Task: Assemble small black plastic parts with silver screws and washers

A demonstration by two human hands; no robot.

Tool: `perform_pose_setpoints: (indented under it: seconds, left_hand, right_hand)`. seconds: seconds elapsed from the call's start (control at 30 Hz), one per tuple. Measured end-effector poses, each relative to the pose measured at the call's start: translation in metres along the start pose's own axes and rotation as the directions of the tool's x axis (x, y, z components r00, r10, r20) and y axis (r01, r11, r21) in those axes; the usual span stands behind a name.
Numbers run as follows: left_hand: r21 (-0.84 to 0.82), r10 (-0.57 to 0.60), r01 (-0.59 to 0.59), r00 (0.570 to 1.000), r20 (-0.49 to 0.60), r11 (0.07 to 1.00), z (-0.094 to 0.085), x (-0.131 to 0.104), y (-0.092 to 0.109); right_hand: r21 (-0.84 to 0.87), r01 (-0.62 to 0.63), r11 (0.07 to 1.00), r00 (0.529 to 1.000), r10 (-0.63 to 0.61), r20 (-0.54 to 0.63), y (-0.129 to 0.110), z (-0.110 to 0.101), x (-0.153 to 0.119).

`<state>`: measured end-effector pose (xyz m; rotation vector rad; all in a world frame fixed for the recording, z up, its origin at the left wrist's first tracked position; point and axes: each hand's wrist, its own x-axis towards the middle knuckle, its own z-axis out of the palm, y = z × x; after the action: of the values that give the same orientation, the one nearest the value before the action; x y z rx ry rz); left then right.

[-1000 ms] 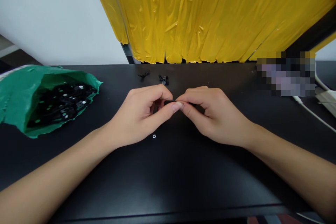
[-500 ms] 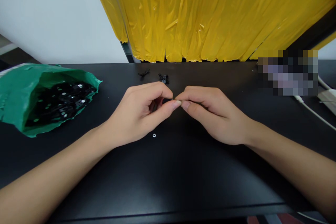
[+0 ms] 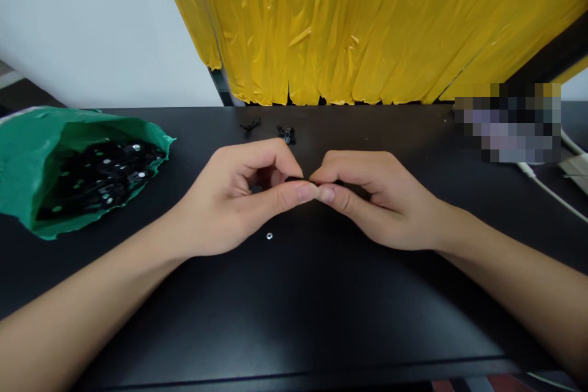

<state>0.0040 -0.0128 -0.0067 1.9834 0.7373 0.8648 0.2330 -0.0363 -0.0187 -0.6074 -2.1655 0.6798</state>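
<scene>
Over the middle of the black table, my left hand (image 3: 250, 196) and my right hand (image 3: 372, 196) meet at the fingertips. Both pinch a small thin black part (image 3: 296, 179) between thumb and forefinger; the fingers cover most of it. Below my left hand lies a tiny silver ring-shaped piece (image 3: 269, 236), apart from both hands. Just beyond my left knuckles sits a small black plastic piece (image 3: 287, 133), and farther left is another thin black piece (image 3: 250, 125).
A green bag (image 3: 43, 159) lies at the left, its mouth towards the right, with many black parts (image 3: 114, 174) inside. Yellow plastic sheeting (image 3: 358, 24) hangs behind the table (image 3: 285, 312). At the right are a blurred-out object (image 3: 509, 125) and a white cable (image 3: 551, 193).
The thumbs have shifted slightly lower and more of the thin black part shows between the fingers. Both hands keep their pinch. The loose pieces lie as before.
</scene>
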Motion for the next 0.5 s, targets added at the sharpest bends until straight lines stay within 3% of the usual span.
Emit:
perform_pose_setpoints:
  seconds: [0.17, 0.33, 0.5]
  left_hand:
    - [-0.051, -0.051, 0.052, 0.999, 0.014, 0.997, -0.0006, 0.0008, -0.0013]
    - [-0.007, -0.086, 0.086, 0.996, 0.037, 0.996, 0.0009, -0.0014, -0.0017]
    - [0.012, -0.109, 0.109, 0.994, 0.007, 0.994, 0.0035, -0.0004, 0.0017]
  right_hand:
    - [-0.037, 0.007, 0.999, 1.000, -0.006, 0.010, -0.0020, -0.0002, -0.0004]
    - [-0.177, 0.002, 0.984, 1.000, -0.001, 0.007, -0.0055, 0.0013, -0.0010]
    - [-0.174, -0.027, 0.984, 0.999, 0.031, 0.019, -0.0069, 0.0013, -0.0016]
